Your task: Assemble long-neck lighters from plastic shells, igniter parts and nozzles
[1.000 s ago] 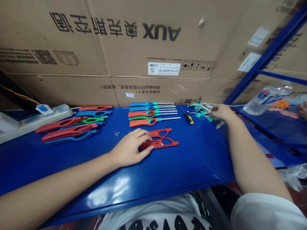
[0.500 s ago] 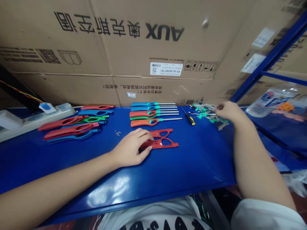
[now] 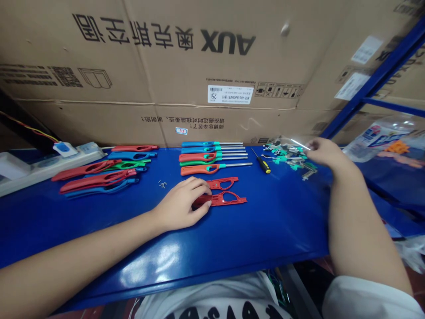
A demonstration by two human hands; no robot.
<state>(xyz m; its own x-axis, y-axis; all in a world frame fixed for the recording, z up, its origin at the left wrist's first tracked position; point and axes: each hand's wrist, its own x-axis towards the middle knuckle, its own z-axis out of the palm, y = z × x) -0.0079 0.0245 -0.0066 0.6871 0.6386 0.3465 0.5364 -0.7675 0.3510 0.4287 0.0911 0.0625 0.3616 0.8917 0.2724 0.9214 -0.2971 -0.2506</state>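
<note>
Two red lighter shell halves [image 3: 229, 198] lie side by side on the blue table, their trigger loops pointing right. My left hand [image 3: 184, 204] curls over their handle ends, thumb and fingers closed on the nearer half; the covered ends are hidden. At the far right, my right hand [image 3: 320, 153] pinches a thin shiny metal tube [image 3: 299, 144] just above a heap of lighter inner parts [image 3: 285, 155], green and metal. Its fingertips are partly hidden.
Lighters with metal tubes [image 3: 199, 170] lie in a row at the back. Coloured shells [image 3: 99, 179] are stacked left, beside a power strip [image 3: 49, 166]. Small screws [image 3: 162, 184], a screwdriver [image 3: 262, 163] and a plastic bottle [image 3: 375, 135] are also there. A cardboard wall [image 3: 149, 88] closes off the back.
My right hand has moved slightly right, and a metal tube now shows in its fingers over the heap. My left hand stays on the red shell halves.
</note>
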